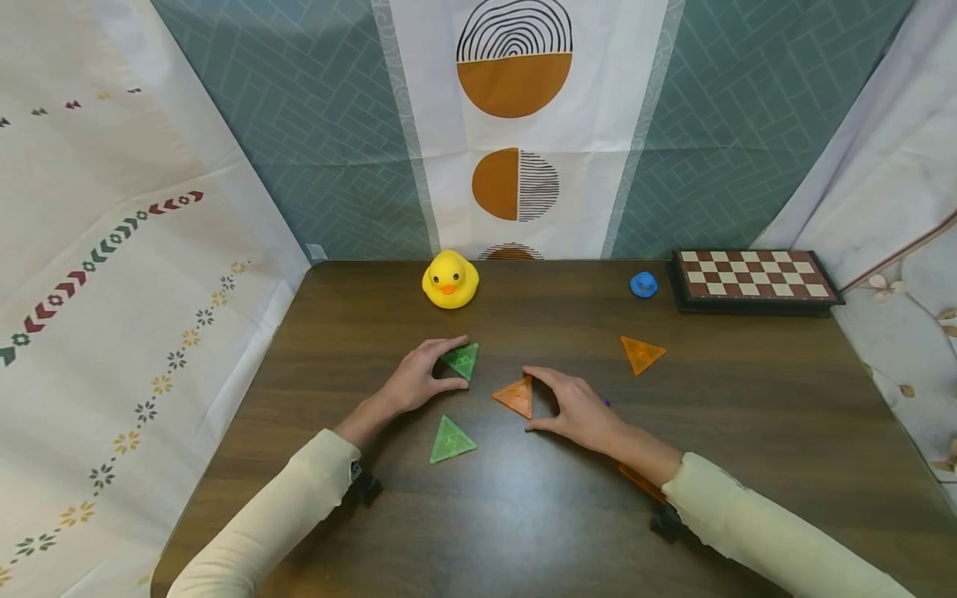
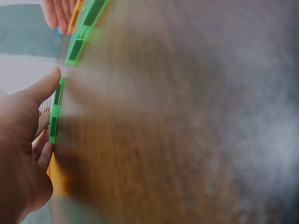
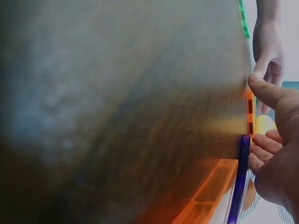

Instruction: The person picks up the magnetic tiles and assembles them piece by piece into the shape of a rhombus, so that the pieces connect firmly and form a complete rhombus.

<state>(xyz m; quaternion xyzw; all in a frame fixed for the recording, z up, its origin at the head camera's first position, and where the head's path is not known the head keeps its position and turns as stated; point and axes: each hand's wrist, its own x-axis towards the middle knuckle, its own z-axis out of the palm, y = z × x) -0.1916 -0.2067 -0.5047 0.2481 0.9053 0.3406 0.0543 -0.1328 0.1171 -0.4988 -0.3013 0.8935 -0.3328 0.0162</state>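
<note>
In the head view my left hand pinches a green translucent triangular tile between thumb and fingers, at the table's middle left. The left wrist view shows that green tile edge-on, low over the wood. My right hand grips an orange triangular tile by two corners, thumb on the near one and fingers on the far one. The right wrist view has this orange tile from the side. A second green triangle lies flat on the table, nearer to me and between the hands.
Another orange triangle lies to the right. Under my right forearm shows part of an orange tile; a purple tile is mostly hidden by that hand. A yellow duck, small blue duck and checkered board box stand at the back.
</note>
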